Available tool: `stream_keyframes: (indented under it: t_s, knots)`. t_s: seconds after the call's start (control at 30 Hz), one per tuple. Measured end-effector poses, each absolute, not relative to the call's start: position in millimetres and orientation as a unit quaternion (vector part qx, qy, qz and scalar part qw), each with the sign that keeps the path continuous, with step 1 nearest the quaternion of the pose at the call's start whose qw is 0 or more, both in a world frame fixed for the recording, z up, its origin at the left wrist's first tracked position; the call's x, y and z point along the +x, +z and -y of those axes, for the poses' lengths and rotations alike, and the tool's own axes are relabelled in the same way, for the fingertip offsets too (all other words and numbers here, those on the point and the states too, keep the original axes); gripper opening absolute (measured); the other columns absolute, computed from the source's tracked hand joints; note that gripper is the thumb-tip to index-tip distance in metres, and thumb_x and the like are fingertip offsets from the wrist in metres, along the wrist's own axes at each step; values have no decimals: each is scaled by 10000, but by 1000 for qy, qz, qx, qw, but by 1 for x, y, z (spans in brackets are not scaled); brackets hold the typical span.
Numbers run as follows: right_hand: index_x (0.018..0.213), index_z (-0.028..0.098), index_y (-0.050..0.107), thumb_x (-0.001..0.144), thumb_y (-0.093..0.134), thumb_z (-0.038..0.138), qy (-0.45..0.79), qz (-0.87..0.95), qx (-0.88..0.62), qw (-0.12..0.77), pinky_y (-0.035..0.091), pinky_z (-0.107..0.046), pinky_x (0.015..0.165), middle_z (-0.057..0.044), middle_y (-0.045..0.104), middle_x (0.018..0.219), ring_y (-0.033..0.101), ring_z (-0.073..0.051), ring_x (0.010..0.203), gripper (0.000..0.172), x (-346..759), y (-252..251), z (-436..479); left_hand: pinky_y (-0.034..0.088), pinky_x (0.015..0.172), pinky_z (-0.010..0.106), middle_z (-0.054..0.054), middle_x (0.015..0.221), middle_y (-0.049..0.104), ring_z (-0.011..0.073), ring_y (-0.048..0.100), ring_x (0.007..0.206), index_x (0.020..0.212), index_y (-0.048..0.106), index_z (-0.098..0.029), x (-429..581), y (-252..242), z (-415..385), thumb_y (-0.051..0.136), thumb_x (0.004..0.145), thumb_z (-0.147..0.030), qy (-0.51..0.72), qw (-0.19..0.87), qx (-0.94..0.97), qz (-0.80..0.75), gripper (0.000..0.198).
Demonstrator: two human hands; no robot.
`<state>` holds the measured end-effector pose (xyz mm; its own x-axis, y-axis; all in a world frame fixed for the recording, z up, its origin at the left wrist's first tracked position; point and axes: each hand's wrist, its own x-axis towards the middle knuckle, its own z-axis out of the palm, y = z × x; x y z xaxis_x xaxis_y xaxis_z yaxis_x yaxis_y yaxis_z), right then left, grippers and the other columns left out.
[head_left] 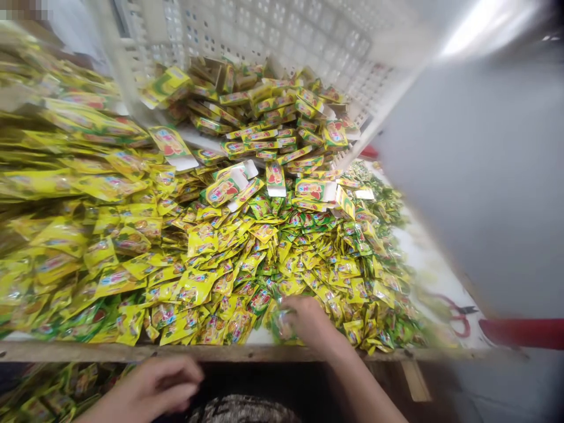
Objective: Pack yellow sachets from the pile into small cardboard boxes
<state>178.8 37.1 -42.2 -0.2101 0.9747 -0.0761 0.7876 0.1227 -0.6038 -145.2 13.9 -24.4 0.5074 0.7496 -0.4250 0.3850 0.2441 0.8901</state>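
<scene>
My right hand [308, 322] reaches to the front edge of a heap of small packets, its fingers closed on a green packet [282, 324] that is partly covered and blurred. Around it lie many glossy yellow packets [194, 285] with printed fruit pictures, mixed with some green ones. My left hand [154, 382] hovers in front of the table edge, below the heap. Its fingers are loosely bent, the thumb stands apart from them, and nothing shows between them.
A white perforated basket [383, 76] lies tipped behind the heap, with small yellow-green cardboard boxes [268, 106] spilling out. Red-handled scissors [460, 314] rest at the right of the table, near a red bar [524, 333]. More packets [66, 390] lie below the wooden edge [211, 352].
</scene>
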Motion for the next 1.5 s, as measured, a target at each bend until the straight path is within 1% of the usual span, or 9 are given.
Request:
stream_keyframes:
  t_s: [0.1, 0.23, 0.53, 0.7, 0.87, 1.03, 1.17, 1.33, 1.5]
  knots:
    - [913, 195, 732, 747, 611, 40, 248, 734, -609, 170, 481, -275, 755, -77, 744, 888, 684, -221, 843, 258, 172, -45, -37, 543, 733, 313, 50, 871, 727, 217, 681, 786, 949, 704, -218, -72, -29, -39, 525, 875, -322, 161, 565, 676, -445, 219]
    - [934, 185, 713, 711, 607, 9, 233, 740, -605, 179, 474, -274, 781, -76, 735, 891, 675, -221, 871, 303, 175, -40, -31, 444, 918, 371, 105, 1078, 667, 268, 616, 1042, 1002, 671, -201, 0, -44, -61, 585, 736, -87, 179, 437, 739, -480, 302]
    - [716, 202, 568, 823, 566, 185, 276, 560, -715, 316, 402, -228, 512, 15, 605, 578, 581, -162, 535, 109, 183, -43, -2, 406, 804, 315, 40, 992, 605, 214, 592, 901, 927, 613, -230, 5, -59, -58, 532, 753, -41, 166, 418, 744, -494, 269]
    - [683, 212, 516, 781, 534, 140, 221, 552, -741, 311, 375, -229, 508, 23, 559, 559, 546, -158, 518, 123, 166, -48, 0, 408, 715, 302, 15, 805, 597, 191, 574, 769, 754, 567, -196, 10, -62, -65, 557, 674, -29, 183, 453, 713, -503, 185]
    - [688, 219, 506, 848, 517, 216, 221, 520, -745, 356, 392, -230, 511, 13, 572, 571, 546, -158, 522, 160, 157, -53, 9, 445, 551, 242, -30, 661, 604, 152, 597, 593, 889, 525, -200, 9, -58, -66, 523, 834, -271, 213, 548, 642, -492, 90]
    - [846, 217, 576, 862, 579, 334, 264, 503, -706, 423, 473, -258, 568, -31, 661, 722, 618, -188, 603, 117, 153, -53, 14, 488, 646, 238, -9, 774, 654, 168, 657, 737, 891, 535, -211, 6, -42, -51, 681, 704, -216, 314, 568, 577, -497, 237]
    - [1019, 219, 630, 750, 708, 438, 335, 497, -641, 479, 547, -310, 673, -78, 705, 911, 674, -254, 787, 355, 156, -44, 1, 520, 744, 255, 11, 877, 715, 187, 691, 856, 922, 573, -224, -8, -20, -48, 689, 695, -135, 345, 628, 550, -428, 270]
    - [751, 233, 602, 772, 634, 586, 398, 473, -631, 469, 493, -257, 459, -18, 640, 644, 616, -204, 558, 356, 154, -46, -16, 529, 731, 270, -2, 803, 742, 187, 689, 777, 824, 705, -228, -35, 26, -116, 640, 774, -209, 307, 362, 729, -493, 84]
    - [817, 245, 638, 743, 592, 682, 339, 499, -653, 458, 504, -286, 481, -52, 684, 648, 652, -244, 569, 446, 149, -84, -12, 322, 1049, 456, 158, 1261, 587, 326, 466, 1226, 1170, 590, -147, -58, 70, -247, 603, 791, -190, 394, 156, 679, -600, 382]
